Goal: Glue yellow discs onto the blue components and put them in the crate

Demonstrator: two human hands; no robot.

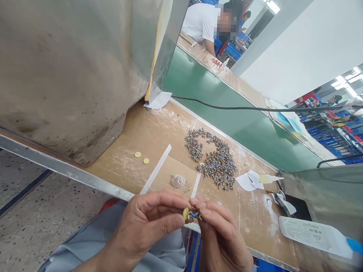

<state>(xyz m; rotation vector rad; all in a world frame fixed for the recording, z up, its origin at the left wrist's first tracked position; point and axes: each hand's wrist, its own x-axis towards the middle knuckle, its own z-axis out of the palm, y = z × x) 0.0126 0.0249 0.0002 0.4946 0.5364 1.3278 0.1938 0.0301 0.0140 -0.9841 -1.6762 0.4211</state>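
Over the front edge of the bench, my left hand (152, 219) pinches a small yellow disc (185, 213) between thumb and fingers. Against it, my right hand (225, 235) grips a tiny blue and yellow figure (193, 215) by its other end. Disc and figure touch; whether they are fixed together I cannot tell. Just beyond my fingers stands a small clear cup (177, 181). Two more yellow discs, a left one (138, 154) and a right one (146, 161), lie on the cardboard. Farther back spreads a heap of similar small figures (222, 162).
At right lie white paper scraps (248, 182), a nozzle-tipped squeeze bottle (269, 179) and a large labelled bottle (316, 236). A metal housing (66, 65) bounds the left side. A black cable (225, 107) crosses the green divider (202, 86); a co-worker (202, 23) sits beyond.
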